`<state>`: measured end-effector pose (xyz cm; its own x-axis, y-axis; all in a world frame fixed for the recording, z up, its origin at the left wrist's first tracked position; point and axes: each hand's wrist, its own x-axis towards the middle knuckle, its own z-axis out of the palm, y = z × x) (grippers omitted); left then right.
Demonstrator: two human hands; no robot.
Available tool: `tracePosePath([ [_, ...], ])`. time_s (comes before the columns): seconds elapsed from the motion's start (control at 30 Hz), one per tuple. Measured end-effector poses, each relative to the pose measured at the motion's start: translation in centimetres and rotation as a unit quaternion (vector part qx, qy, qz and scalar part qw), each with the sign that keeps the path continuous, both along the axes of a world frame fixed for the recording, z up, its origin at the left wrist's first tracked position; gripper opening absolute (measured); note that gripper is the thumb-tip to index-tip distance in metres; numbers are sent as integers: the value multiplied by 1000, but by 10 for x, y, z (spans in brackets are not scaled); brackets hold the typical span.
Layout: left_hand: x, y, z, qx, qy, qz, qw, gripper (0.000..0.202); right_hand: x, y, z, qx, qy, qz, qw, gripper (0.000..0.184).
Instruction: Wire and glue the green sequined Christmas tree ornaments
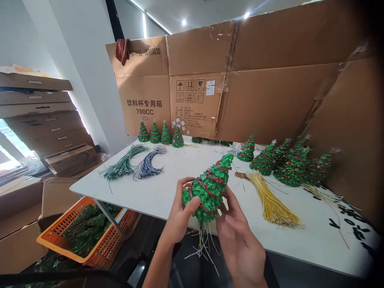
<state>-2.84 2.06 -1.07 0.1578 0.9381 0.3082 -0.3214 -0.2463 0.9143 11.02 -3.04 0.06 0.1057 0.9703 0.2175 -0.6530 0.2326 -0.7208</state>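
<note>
My left hand (180, 210) and my right hand (237, 244) both grip a small green sequin Christmas tree (210, 190), held tilted over the table's front edge. It is wound with red garland and has a star-like tip. My left thumb presses on its lower side, and my right fingers wrap its base. Loose pale wire ends (204, 244) hang from under the tree. Nearest my right hand, a bundle of yellow wires (271, 204) lies on the white table (168, 192). Green wires (124, 165) and blue wires (148, 168) lie to the left.
Several similar trees stand along the table's far edge (156, 134) and right side (291, 166), against a taped cardboard wall (195, 80). An orange plastic basket (90, 236) of green pieces sits on the floor at left, beside stacked cardboard boxes (39, 112).
</note>
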Motion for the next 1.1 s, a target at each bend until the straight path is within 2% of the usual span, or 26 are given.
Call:
tracePosePath([
  [0.2,2,1,2,-129,-184,-24,974,44,2,-2,3,34,-151,-30,987,62],
  [0.4,-1,6,5,-176,-256,-39,950,49,-2,-4,8,70,-201,-40,976,66],
  [0.5,-2,6,10,-198,-287,-13,937,54,12,2,2,35,-237,-92,967,63],
  [0.53,-3,6,11,-196,-294,-2,936,57,21,5,-2,-2,-264,-137,955,60],
  [0.6,-4,5,14,-187,-302,24,934,61,44,14,-11,-75,-332,-261,903,55],
  [0.67,-4,4,16,-179,-308,46,933,64,71,22,-21,-122,-372,-331,858,57],
  [0.73,-4,3,17,-171,-316,56,931,63,94,29,-32,-157,-437,-368,805,56],
  [0.83,-4,2,17,-156,-324,55,932,59,117,35,-46,-196,-527,-372,739,49],
  [0.9,-4,2,16,-147,-322,55,934,57,123,37,-55,-210,-569,-361,708,45],
  [1.1,-5,0,12,-126,-319,51,938,53,122,38,-67,-237,-642,-317,657,39],
])
